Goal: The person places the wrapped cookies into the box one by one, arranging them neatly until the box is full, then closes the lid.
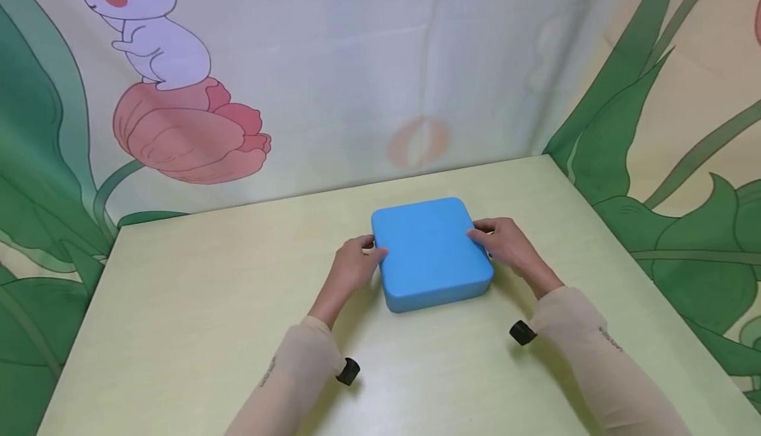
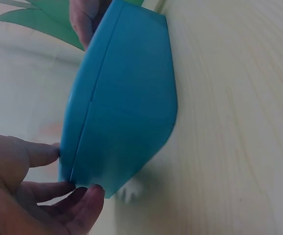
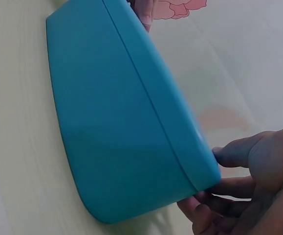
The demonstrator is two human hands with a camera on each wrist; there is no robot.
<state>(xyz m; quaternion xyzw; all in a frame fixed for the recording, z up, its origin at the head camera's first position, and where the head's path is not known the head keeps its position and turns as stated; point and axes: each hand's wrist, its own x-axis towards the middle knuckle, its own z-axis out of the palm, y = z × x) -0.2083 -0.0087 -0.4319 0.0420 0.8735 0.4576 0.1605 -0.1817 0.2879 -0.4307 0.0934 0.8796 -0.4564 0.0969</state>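
Observation:
A blue square box [image 1: 434,248] with rounded corners sits on the table, its smooth top facing up. In the left wrist view a thin seam runs along the side of the box [image 2: 126,93], marking off a shallow lid. My left hand [image 1: 355,265] grips the left side, thumb on the lid's top edge and fingers against the side wall. On the opposite side my right hand [image 1: 505,244] holds the box the same way. The right wrist view shows the lid [image 3: 156,93] flush on the box; what is inside is hidden.
The pale wood-patterned table [image 1: 208,304] extends around the box. A printed curtain [image 1: 333,79] with plants and a white animal hangs behind the table and along its sides. Black wrist cameras [image 1: 348,371] stick out from both sleeves.

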